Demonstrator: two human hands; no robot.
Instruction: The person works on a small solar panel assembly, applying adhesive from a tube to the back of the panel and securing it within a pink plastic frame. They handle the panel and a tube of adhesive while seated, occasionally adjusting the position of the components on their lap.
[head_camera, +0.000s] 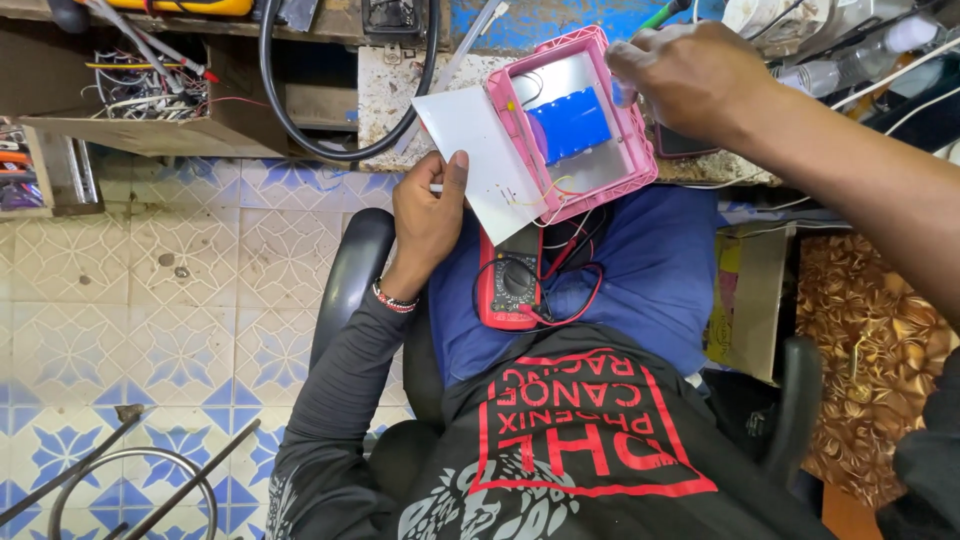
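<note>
Near the upper middle of the frame, the left hand (430, 215) pinches a white panel (478, 150) hinged open off a pink casing (590, 60). Upper right, the right hand (690, 75), fingers curled, presses the casing's rim beside a blue battery pack (568, 124). Below lies a red multimeter (510, 285).

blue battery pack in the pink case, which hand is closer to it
Right. The right hand reaches into the pink case at the blue pack's right edge; the left hand holds the white panel outside the case.
</note>
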